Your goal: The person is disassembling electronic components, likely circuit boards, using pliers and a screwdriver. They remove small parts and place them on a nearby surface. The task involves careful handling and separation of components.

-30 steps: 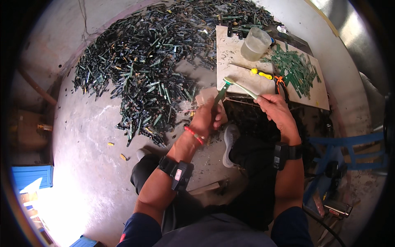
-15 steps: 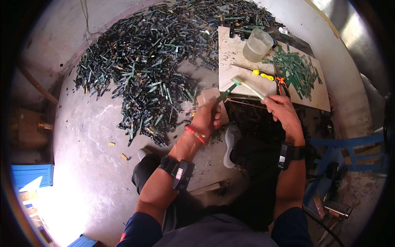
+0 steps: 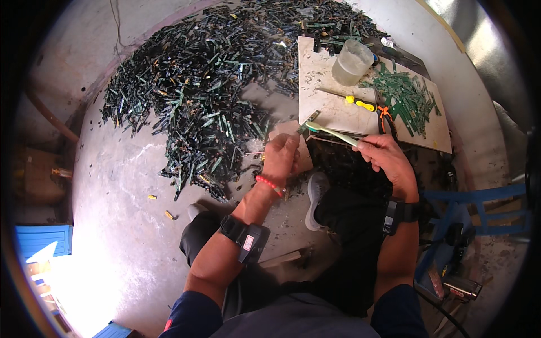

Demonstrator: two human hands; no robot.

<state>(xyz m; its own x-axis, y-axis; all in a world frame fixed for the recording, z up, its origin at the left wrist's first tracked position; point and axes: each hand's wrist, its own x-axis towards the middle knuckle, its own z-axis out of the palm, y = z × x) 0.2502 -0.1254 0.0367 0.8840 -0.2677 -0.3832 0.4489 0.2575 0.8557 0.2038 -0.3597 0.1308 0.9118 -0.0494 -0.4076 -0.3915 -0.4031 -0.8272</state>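
My left hand (image 3: pixel 280 155) is closed around a thin dark-green strip (image 3: pixel 308 119), like a narrow circuit board, whose far end sticks out past the fingers. In my right hand (image 3: pixel 387 155) is a pale green toothbrush (image 3: pixel 337 134), gripped by the end of its handle. Its bristle head lies close beside the strip; whether they touch I cannot tell. Behind the brush is a white board (image 3: pixel 321 73) bearing a yellow-and-black screwdriver (image 3: pixel 361 103), orange-and-black pliers (image 3: pixel 386 119), a clear plastic cup of cloudy liquid (image 3: pixel 352 63) and a heap of green strips (image 3: pixel 406 98).
A large pile of dark strips (image 3: pixel 208 84) covers the floor at the far left and middle. Beneath my left hand lies a tan flat piece (image 3: pixel 301 152). A blue frame (image 3: pixel 479 208) stands at the right, and a blue box (image 3: pixel 45 239) at the left edge.
The toothbrush head has swung left and down, to the near edge of the board. My left hand has turned and drawn slightly back, with the strip still in it.
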